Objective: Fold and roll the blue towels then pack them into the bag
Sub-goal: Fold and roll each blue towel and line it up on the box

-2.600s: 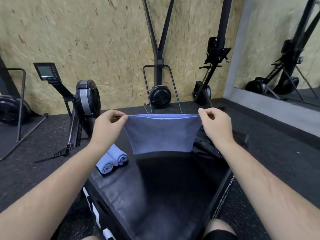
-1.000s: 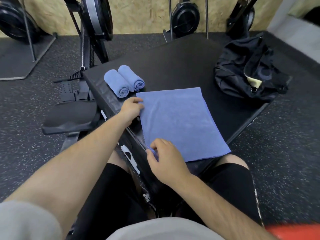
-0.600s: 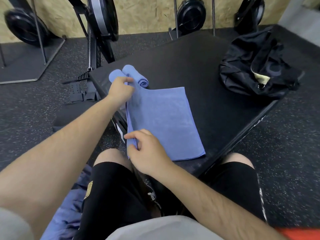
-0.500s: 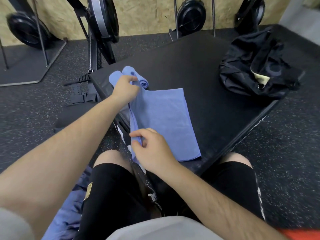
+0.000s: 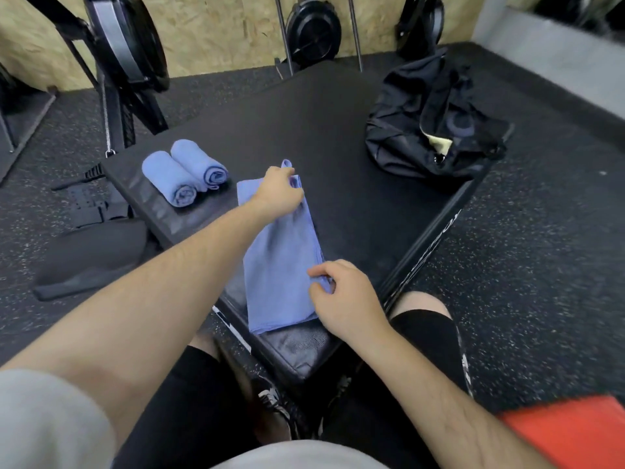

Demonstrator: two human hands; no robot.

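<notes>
1. On the black padded box (image 5: 338, 204), near its front corner: a blue towel (image 5: 280, 265), folded into a long narrow strip and lying flat
2. At the strip's far end: left hand (image 5: 279, 194), pinching the lifted far corner between thumb and fingers
3. At the strip's near right edge: right hand (image 5: 341, 296), fingers curled, pinching the cloth
4. Hands well apart, both on the same towel
5. Further left on the box: two rolled blue towels (image 5: 169, 179), side by side and touching
6. At the box's far right corner: black bag (image 5: 429, 130), slumped, mouth open, something pale yellow showing inside
7. Behind, against the chipboard wall: rowing machines (image 5: 125, 45) on speckled rubber floor (image 5: 541, 265)
</notes>
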